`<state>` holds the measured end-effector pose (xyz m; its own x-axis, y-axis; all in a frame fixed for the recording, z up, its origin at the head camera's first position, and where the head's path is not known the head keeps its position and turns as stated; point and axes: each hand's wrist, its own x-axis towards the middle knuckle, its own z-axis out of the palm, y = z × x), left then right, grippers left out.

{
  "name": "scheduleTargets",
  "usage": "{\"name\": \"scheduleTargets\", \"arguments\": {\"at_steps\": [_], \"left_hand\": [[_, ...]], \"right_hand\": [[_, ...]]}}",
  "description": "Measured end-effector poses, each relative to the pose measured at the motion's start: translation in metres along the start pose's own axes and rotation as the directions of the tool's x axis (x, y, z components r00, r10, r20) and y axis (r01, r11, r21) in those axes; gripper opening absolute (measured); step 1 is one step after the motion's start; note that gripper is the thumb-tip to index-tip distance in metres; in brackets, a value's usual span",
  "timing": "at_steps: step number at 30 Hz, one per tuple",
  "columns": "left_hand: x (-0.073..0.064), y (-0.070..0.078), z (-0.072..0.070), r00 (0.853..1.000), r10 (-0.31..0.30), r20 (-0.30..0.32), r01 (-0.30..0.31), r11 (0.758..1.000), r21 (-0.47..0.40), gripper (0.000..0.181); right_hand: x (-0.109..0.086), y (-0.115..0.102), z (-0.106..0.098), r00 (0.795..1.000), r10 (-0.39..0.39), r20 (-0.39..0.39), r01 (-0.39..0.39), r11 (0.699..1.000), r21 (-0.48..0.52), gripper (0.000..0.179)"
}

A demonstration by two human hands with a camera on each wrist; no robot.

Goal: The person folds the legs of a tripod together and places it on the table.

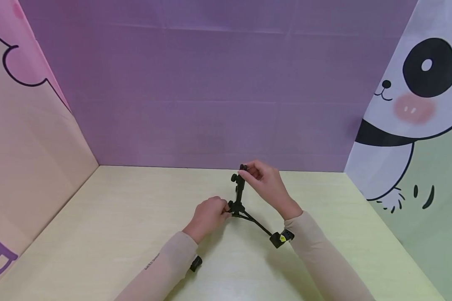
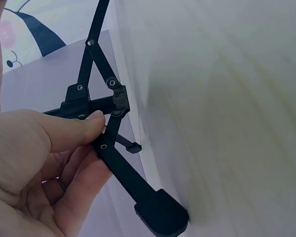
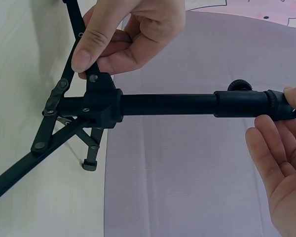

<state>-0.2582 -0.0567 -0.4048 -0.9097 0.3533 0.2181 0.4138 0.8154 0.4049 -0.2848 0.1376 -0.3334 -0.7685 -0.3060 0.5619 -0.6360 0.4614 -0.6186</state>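
A small black tripod (image 1: 240, 190) stands with its legs spread and its column upright over the table. My left hand (image 1: 209, 215) pinches one leg close to the hub, thumb on top, as the left wrist view shows; that leg ends in a wide black foot (image 2: 163, 213) at the tabletop. The fingers of my right hand (image 1: 265, 184) hold the top end of the column between thumb and fingertips. In the right wrist view, a round knob (image 3: 240, 85) sticks out of the column's thicker upper section, just short of the right fingers.
The pale wooden tabletop (image 1: 128, 234) runs back to a purple panel (image 1: 226, 92). Printed side panels stand left and right, the right one with a panda face (image 1: 429, 71). A small black device (image 1: 196, 263) sits at the left wrist.
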Motion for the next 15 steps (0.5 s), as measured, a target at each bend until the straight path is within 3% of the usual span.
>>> {"name": "scheduleTargets", "arguments": {"at_steps": [15], "left_hand": [[0.0006,-0.0017,-0.0019,0.999,-0.004,-0.048,0.001,0.997,-0.082,0.008]], "right_hand": [[0.0015,0.0005,-0.0003,1.000,0.012,-0.004,-0.012,1.000,0.002,0.022]]}}
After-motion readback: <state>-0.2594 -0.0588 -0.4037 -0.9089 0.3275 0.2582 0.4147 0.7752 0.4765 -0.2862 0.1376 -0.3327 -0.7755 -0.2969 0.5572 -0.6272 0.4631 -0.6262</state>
